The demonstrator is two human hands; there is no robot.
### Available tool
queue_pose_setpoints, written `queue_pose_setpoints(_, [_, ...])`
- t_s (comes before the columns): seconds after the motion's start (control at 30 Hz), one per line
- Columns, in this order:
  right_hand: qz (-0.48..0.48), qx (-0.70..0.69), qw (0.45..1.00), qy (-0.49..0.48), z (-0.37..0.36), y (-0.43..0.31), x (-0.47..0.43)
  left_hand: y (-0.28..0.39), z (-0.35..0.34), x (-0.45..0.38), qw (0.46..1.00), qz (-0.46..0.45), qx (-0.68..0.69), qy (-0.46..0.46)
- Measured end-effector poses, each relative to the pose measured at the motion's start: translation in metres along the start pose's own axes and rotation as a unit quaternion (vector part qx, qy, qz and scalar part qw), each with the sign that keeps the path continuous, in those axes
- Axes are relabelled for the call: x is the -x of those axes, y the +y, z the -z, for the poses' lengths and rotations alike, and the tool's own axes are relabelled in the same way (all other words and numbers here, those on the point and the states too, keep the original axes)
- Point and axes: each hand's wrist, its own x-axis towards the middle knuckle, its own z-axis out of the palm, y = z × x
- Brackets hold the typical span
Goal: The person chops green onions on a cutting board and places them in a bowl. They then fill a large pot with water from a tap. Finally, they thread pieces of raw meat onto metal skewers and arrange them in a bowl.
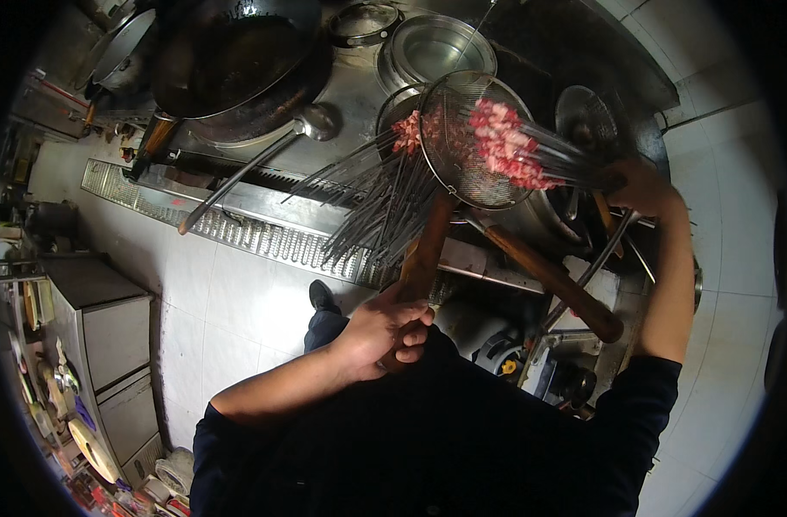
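Note:
My left hand (393,333) is closed round the wooden handle (427,249) of a round wire-mesh strainer (454,184). In my right hand (639,187) is a bunch of metal skewers (564,152), held by their ends. Pieces of raw meat (506,145) on these skewers lie over the mesh. Beside and partly beneath this strainer, to the left, more raw meat (407,132) shows on a second bundle of metal skewers (383,207), whose bare ends fan out over the stove's front edge. Part of another strainer's rim shows under them.
A large dark wok (238,58) stands at the back left, with a metal ladle (316,123) near it. Behind the strainer is a metal pot (442,48) holding liquid. A second wooden handle (555,278) and a metal-shafted utensil cross at the right. A metal cabinet (118,349) stands left.

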Motion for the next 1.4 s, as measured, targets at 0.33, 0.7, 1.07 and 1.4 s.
queue_pose_setpoints(0.33, [-0.006, -0.256, 0.966, -0.046, 0.045, 0.017, 0.034, -0.002, 0.004, -0.004, 0.999, -0.006, 0.028, -0.024])
queue_pose_setpoints(0.7, [0.044, -0.39, 0.918, -0.055, 0.032, 0.037, 0.04, -0.002, 0.003, -0.002, 1.0, -0.006, 0.018, -0.018])
queue_pose_setpoints(1.07, [0.065, -0.388, 0.918, -0.047, 0.028, 0.039, 0.041, -0.004, 0.014, -0.007, 0.999, 0.019, 0.007, -0.026])
queue_pose_setpoints(1.4, [0.027, -0.303, 0.938, 0.168, -0.027, 0.021, 0.084, 0.024, 0.013, -0.008, 0.995, 0.028, -0.094, 0.0])
